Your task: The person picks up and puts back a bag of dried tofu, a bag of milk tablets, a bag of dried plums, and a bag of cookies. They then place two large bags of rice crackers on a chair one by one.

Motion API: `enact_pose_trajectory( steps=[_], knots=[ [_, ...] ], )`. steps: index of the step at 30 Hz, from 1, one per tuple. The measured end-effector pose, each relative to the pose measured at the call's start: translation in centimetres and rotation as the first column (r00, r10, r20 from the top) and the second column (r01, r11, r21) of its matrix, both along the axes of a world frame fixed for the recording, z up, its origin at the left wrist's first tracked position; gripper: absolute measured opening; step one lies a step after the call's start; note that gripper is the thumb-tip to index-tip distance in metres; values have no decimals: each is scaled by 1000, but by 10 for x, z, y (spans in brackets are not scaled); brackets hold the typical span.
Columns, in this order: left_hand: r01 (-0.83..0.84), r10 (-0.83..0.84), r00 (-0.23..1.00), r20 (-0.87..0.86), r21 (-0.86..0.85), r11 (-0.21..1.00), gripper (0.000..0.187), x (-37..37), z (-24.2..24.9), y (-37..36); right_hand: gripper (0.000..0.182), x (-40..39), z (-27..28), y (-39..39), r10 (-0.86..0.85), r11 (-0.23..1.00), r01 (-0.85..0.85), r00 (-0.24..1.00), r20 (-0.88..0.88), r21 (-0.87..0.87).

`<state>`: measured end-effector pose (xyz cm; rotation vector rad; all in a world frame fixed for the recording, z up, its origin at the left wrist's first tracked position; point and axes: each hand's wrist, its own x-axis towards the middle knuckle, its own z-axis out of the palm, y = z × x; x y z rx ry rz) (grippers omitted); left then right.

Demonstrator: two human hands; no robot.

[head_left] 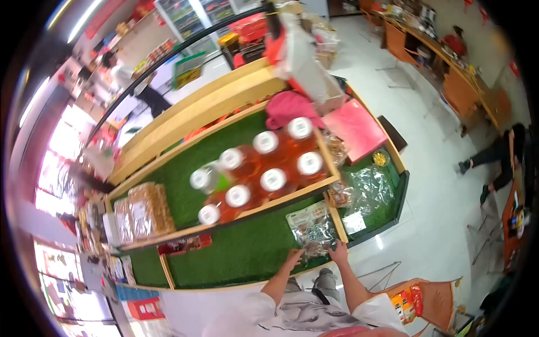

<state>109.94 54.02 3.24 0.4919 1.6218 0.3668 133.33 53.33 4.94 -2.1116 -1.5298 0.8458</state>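
Observation:
A clear plastic food package with a printed label and brownish contents lies on the green turf of the lower display shelf. My left hand is at its near left corner, fingers bent against the plastic. At the near right corner, my right hand grips the edge of the same package, beside a wooden divider. What exactly the fingertips pinch is too small to make out. Above the package, several large bottles of reddish-amber liquid with white caps stand on the raised shelf.
Tan packaged food sits at the raised shelf's left end. Right of the divider lie clear bags and a pink box. An orange chair holding bright packets stands at my right. Two people are farther off, left and right.

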Motion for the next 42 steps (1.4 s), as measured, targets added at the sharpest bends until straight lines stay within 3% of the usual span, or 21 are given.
enact_pose_trajectory(
  steps=[3, 4, 6, 8, 11, 14, 22, 28, 32, 37, 38, 41, 42],
  knots=[
    [-215, 216, 976, -30, 38, 976, 45, 25, -8, 3, 61, 10, 10, 5, -5, 984, -21, 989, -147, -177],
    [-193, 187, 978, -86, -62, 979, 49, 27, 5, 11, 59, 4, -8, 1, 118, 991, -124, 986, -122, -44],
    [-277, 277, 961, 11, -15, 961, 51, 35, 10, 4, 59, -3, -6, -16, 118, 990, -122, 991, -68, -66],
    [-370, 371, 928, -30, 44, 928, 54, 43, 1, -3, 59, 6, -1, -21, 140, 981, -157, 980, -142, -115],
    [-279, 281, 946, 162, -37, 960, 59, 40, -4, 5, 63, 20, -2, -14, 128, 978, -157, 972, -200, -135],
    [-218, 227, 956, 184, -68, 974, 69, 44, 11, 15, 58, 30, 10, 1, 98, 960, -170, 948, -304, -221],
    [-152, 155, 972, 176, -27, 988, 86, 38, -13, 18, 49, 23, -8, -6, 46, 994, -74, 948, -315, -76],
    [-106, 103, 978, 181, 7, 994, 87, 39, -1, 27, 56, 23, 2, 8, 115, 960, -188, 940, -321, -206],
    [-99, 93, 976, 198, 21, 995, 87, 27, -6, 26, 60, 16, 12, 17, 38, 973, -89, 972, -230, -215],
    [-111, 107, 979, 171, 9, 994, 74, 18, 44, 20, 65, 9, 14, 20, -28, 992, -2, 974, -226, -130],
    [-52, 47, 981, 190, 20, 998, 72, 15, 50, 19, 68, 6, 10, 19, -45, 996, 25, 972, -229, -87],
    [51, -70, 987, 144, 134, 990, 65, -5, 47, -1, 53, 8, 31, 32, -182, 921, -62, 806, -563, -386],
    [74, -89, 994, 64, 206, 976, 61, -12, 40, -14, 45, 5, -1, 26, -320, 865, -140, 586, -744, -482]
  ],
)
